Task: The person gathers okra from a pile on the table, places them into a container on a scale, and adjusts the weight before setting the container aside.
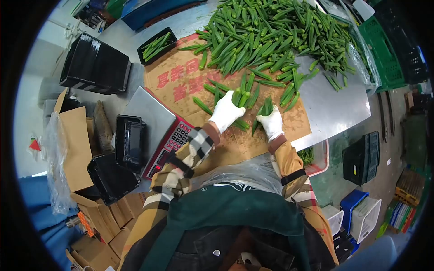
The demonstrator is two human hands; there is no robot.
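At frame centre, the left hand (226,113) was curled around a bunch of okra (242,95) on the cardboard (181,81). The right hand (272,123) pinched a few more just beside it. Likely light, slim and stiff, they would snap if bent, so mid-length seemed the safest hold.

One camera, worn on the person's head, aimed forward and steeply down over their own chest. Wide fisheye, dark rounded edges. It sits fairly close above the left hand (226,113) and right hand (272,123), both about mid-frame, with the okra pile (271,31) beyond them up top and floor (393,167) past the right hand.
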